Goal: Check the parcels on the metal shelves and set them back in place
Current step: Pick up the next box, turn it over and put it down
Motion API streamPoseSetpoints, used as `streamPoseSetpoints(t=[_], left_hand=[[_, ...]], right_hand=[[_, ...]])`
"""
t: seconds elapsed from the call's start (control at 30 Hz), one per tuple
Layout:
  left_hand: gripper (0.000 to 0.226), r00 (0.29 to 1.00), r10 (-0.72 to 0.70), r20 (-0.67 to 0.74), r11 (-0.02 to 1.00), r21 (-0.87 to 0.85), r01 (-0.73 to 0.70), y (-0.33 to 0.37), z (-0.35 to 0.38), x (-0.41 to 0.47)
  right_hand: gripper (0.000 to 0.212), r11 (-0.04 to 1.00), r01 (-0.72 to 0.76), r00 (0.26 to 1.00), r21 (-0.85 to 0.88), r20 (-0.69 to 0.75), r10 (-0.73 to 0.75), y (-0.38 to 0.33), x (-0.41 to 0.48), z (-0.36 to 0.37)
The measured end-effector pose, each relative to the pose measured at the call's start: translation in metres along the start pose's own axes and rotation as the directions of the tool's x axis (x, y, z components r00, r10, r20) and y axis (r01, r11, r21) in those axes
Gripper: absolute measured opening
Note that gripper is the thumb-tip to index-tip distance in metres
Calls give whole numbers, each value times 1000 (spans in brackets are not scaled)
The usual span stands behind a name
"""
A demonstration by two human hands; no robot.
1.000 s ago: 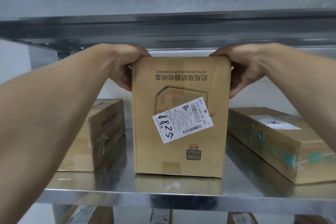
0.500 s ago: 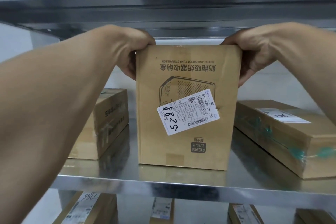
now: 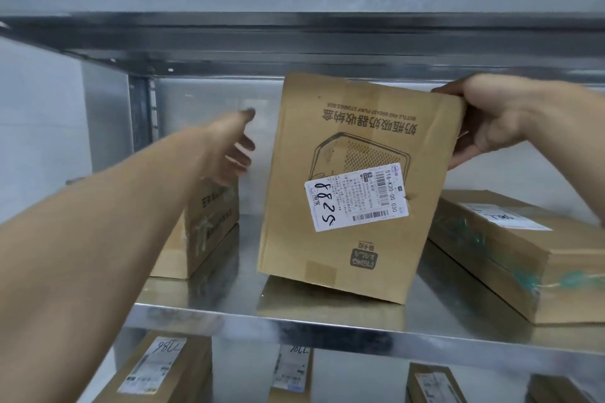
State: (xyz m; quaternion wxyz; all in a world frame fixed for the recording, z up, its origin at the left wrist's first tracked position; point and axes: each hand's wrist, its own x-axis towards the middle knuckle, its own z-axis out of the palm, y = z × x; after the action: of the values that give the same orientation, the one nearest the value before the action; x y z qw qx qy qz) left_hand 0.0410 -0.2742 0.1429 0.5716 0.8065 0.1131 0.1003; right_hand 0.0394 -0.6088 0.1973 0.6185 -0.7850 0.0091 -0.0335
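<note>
Parcel, tall cardboard box (image 3: 343,127), one: on the middle metal shelf (image 3: 294,321), tilted with its top leaning right, printing upside down; white label (image 3: 357,196) handwritten "8825" on the front face. Whether its base fully touches the shelf is hard to tell.

Right hand (image 3: 491,121): grasping the box's upper right corner, thumb on the front face.

Left hand (image 3: 229,147): motion-blurred, fingers spread, holding nothing, just left of the box and apart from it.

Same shelf, two further parcels: left parcel (image 3: 209,222) behind the left forearm; flat parcel (image 3: 523,255) at right, white label on top.

Lower shelf: apparently four parcels, partly visible, the leftmost (image 3: 157,370) marked "7786".
</note>
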Motion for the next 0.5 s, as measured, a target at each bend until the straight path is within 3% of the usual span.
streamPoseSetpoints(t=[0.07,0.13,0.23,0.37,0.5], left_hand=[[65,998,-59,-33,996,64,61,-33,8,11],[70,988,-151,37,988,32,150,-61,17,15],[101,939,-275,205,954,-64,293,-89,28,32],[63,939,-216,267,949,-168,266,-85,34,34],[36,950,-167,264,965,-156,213,-74,33,30]], right_hand=[[26,999,16,1000,38,-11,-16,7,-1,-11],[29,996,25,1000,85,-17,-24,15,-1,-22],[32,987,22,1000,161,-6,-21,27,-1,-32],[35,975,8,1000,223,8,-10,44,5,-41],[35,973,35,999,228,-13,-33,50,8,-45]])
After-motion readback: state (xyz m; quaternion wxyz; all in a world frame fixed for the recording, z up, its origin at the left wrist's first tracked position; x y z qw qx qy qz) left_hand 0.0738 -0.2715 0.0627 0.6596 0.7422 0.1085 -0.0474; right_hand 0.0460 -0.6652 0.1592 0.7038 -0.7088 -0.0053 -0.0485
